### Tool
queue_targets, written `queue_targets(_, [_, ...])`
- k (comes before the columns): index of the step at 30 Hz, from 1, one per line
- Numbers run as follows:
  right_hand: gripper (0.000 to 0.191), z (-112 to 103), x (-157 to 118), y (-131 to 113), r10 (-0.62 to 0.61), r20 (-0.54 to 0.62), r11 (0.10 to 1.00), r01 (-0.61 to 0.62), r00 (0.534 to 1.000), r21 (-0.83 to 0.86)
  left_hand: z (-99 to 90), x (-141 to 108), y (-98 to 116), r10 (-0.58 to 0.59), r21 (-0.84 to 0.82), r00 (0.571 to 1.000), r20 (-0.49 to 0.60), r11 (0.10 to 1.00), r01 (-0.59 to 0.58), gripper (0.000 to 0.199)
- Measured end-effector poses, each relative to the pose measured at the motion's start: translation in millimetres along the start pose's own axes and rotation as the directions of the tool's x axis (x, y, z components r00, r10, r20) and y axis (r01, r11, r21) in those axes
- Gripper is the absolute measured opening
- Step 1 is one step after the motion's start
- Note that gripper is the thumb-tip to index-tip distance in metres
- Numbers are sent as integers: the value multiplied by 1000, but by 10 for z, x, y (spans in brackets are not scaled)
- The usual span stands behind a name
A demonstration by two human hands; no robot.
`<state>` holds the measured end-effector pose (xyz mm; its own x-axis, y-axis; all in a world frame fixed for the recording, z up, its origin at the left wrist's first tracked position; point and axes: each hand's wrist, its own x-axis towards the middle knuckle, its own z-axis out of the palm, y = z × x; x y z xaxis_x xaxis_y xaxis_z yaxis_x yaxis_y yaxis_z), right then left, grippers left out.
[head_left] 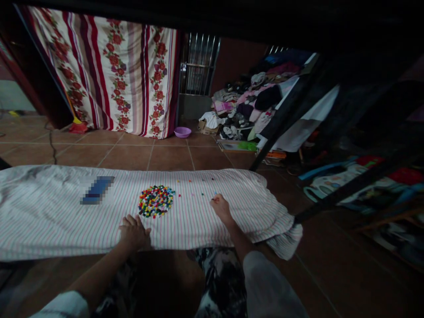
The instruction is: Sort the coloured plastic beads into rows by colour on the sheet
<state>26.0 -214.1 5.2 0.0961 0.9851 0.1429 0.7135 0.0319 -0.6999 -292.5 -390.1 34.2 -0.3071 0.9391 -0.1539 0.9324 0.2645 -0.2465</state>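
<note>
A round pile of small multicoloured pieces [156,201] lies on a striped cloth [192,225] in front of me. Just below the pile, my left hand [134,232] rests on the cloth with its fingers spread and nothing held. To the right of the pile, several single pieces lie apart in two loose rows, a red piece [179,195] and a green piece [202,194] among them. My right hand [221,206] is beside the right end of the lower row, its fingers pinched together. What they hold, if anything, is too small to name.
A blurred blue flat object [98,190] lies on the cloth at the left. Beyond are a floral curtain [132,79], a purple basin [182,132] and heaped clothes [251,101]. A dark slanted post [281,128] stands beyond the cloth's right end.
</note>
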Motion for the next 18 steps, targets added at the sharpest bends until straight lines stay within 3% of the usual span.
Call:
queue_targets(4, [9,-235,12,201,23,-18,998,-24,1000,-62,-7,0,-11,11,-10,1000,12,1000,-11,69])
queue_targets(7, [8,-222,-73,184,-56,51,996,60,997,-73,-17,15,-11,16,-1,999,49,1000,-16,71])
queue_targets(12, [7,47,-280,-105,-204,246,963,240,947,-123,-33,49,-20,27,6,994,110,1000,-28,76])
queue_targets(18, [11,340,-506,-584,-301,426,901,401,853,-166,-55,46,-27,28,-28,994,105,999,-26,80])
